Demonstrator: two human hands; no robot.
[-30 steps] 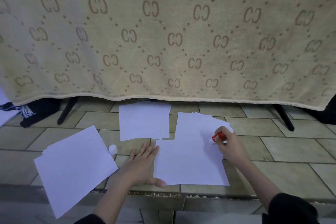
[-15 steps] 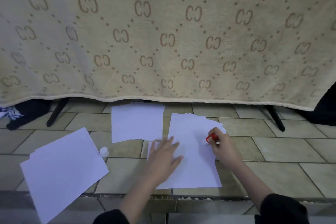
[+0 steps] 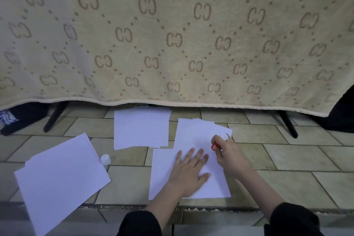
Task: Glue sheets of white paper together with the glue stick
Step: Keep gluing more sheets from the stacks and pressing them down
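Left hand (image 3: 188,173): flat, fingers straight, pressing on top sheet (image 3: 164,174) on the tiled floor (image 3: 287,182). Right hand (image 3: 229,154): grip clenched round red glue stick (image 3: 215,146), held at the sheet's far right corner, over a fanned pile (image 3: 193,132). White cap (image 3: 105,159) stands on the floor, just beside a left stack (image 3: 59,180). A further stack (image 3: 140,128) lies near the edge of a hanging beige blanket (image 3: 172,34).
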